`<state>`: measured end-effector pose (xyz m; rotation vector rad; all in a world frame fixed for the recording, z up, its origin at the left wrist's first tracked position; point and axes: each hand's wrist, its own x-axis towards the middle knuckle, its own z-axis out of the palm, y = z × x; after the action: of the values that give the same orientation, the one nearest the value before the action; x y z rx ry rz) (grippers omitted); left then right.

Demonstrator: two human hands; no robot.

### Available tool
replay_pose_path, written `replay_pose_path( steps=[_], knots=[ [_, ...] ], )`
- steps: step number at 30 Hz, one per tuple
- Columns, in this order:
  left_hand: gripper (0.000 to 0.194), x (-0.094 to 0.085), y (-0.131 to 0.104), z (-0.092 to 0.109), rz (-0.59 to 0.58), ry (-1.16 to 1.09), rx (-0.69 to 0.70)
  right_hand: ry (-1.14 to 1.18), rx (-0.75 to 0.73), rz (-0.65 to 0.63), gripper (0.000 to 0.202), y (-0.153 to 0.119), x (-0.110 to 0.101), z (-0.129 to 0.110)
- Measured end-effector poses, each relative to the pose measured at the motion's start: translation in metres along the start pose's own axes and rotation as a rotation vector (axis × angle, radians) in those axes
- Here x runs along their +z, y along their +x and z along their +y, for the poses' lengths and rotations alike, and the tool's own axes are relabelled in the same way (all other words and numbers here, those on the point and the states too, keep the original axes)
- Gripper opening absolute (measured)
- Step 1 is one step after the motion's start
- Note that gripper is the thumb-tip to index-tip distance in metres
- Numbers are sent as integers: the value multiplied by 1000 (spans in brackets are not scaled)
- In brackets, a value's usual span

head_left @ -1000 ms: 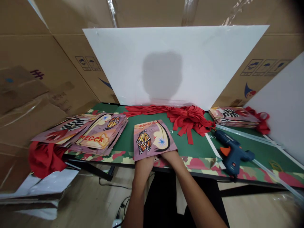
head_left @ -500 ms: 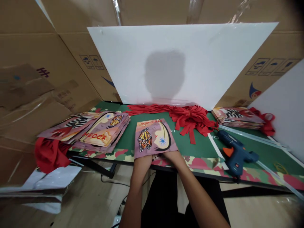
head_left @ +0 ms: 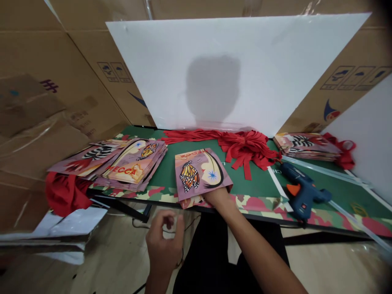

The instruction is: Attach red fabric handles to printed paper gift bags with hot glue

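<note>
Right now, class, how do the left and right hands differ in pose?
The left hand is curled in full view; the right hand has its fingers hidden inside the printed pouch. The left hand hangs short of the table edge; the right hand is past it. Both are bare.

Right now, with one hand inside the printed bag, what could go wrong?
The right hand hides its fingers inside the bag, so its grip can't be judged; pulling out might drag or crease the bag.
The glue gun lies with its handle at the front edge; a bump might tip it off.
Red straps hang off the left side and could snag.
</note>
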<state>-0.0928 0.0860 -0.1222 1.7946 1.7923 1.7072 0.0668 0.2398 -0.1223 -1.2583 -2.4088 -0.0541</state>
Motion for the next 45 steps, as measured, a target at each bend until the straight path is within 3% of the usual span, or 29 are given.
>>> replay_pose_path(
  steps=[2, 4, 8, 12, 19, 23, 26, 28, 31, 33, 36, 38, 41, 45],
  knots=[
    [38, 1, -2, -12, 125, 73, -109, 30, -6, -33, 48, -5, -11, -9],
    [56, 7, 0, -18, 107, 136, -126, 60, 0, -49, 45, -12, -23, -18],
    [56, 23, 13, -19, 44, 245, -42, 198, 12, -95, 37, -28, -44, -32],
    [50, 33, 27, -26, 9, 235, 2, 288, 16, -187, 28, -40, -51, -30],
    [61, 33, 37, -41, -48, 196, -84, 249, 94, -221, 37, -50, -45, -15],
    [57, 33, 36, -37, -125, 75, -156, 266, 51, -220, 36, -48, -46, -15],
    [67, 30, 31, -30, -137, -31, -166, 276, -8, -205, 31, -45, -49, -14],
    [75, 23, 31, -25, -166, -80, -126, 274, -34, -201, 30, -42, -52, -11],
    [76, 9, 43, -18, -195, -34, 71, 273, -62, -207, 34, -36, -58, -6],
    [68, 4, 58, -14, -230, 32, 248, 271, -111, -196, 41, -31, -62, -2],
    [53, 7, 80, -12, -372, 82, 424, 206, -174, -175, 45, -25, -64, 1],
    [44, 12, 89, -13, -430, 99, 466, 120, -169, -184, 45, -25, -62, 0],
    [41, 17, 92, -17, -416, 122, 481, -19, -118, -181, 44, -32, -57, -7],
    [41, 19, 89, -16, -398, 158, 496, -130, -54, -58, 41, -43, -53, -19]
  ],
)
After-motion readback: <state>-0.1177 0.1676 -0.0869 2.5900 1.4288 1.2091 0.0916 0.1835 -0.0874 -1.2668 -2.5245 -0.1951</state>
